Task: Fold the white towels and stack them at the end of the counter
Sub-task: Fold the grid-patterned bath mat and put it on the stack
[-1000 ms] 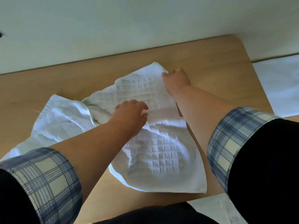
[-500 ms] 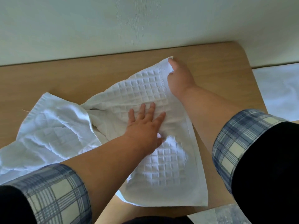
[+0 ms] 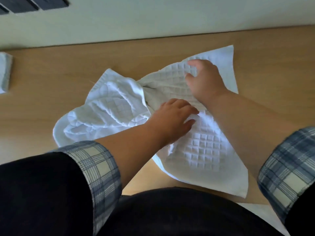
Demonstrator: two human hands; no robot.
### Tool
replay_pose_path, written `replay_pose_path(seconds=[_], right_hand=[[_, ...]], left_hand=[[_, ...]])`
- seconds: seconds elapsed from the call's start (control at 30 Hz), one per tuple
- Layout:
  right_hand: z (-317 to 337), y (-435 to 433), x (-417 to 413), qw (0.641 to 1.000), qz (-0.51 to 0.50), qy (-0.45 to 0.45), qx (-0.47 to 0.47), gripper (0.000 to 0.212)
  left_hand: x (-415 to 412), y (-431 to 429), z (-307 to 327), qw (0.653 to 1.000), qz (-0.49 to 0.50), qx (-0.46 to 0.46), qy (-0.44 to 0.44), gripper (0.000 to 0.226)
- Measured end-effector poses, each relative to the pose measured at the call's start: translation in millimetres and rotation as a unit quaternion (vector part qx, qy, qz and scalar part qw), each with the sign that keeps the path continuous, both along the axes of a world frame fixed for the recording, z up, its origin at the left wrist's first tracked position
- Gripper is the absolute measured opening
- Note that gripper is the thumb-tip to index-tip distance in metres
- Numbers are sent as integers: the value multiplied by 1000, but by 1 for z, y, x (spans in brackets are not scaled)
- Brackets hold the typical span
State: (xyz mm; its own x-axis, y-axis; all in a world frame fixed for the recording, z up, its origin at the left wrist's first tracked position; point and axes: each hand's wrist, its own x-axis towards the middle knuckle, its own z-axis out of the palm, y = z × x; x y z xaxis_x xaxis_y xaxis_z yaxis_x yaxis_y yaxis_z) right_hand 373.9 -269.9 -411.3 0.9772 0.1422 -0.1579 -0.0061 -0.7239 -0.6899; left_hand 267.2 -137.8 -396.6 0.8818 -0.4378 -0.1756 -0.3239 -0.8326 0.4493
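A white waffle-weave towel (image 3: 204, 150) lies spread flat on the wooden counter (image 3: 59, 86), one corner reaching toward the wall. A second white towel (image 3: 109, 109) lies crumpled against its left side. My left hand (image 3: 172, 120) rests palm down on the middle of the flat towel, fingers apart. My right hand (image 3: 204, 79) sits farther back on the same towel. Its fingers are bent, the tips touch the cloth, and nothing is lifted. A folded white towel stack (image 3: 4, 74) shows at the far left edge of the counter.
A pale wall (image 3: 153, 17) runs along the back of the counter, with dark slats (image 3: 34, 4) at the top left. My dark torso and plaid cuffs fill the bottom of the view. The counter's front edge lies just under the towel's near corner.
My right hand came back from the towel's far corner to its upper middle, fingers now bent. My left hand stayed on the towel. The view swung left, bringing the folded stack into sight.
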Motion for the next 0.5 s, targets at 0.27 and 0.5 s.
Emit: replay_pose_path(seconds=[0.27,0.5], right_hand=[[13,111,-31,987,113,94,60,43],[11,231,4,972,127,134,-144,77]], left_hand=[[-81,129,13,923,360,-88,105,21],[-79,261,-15,745,635,-128,159,70]])
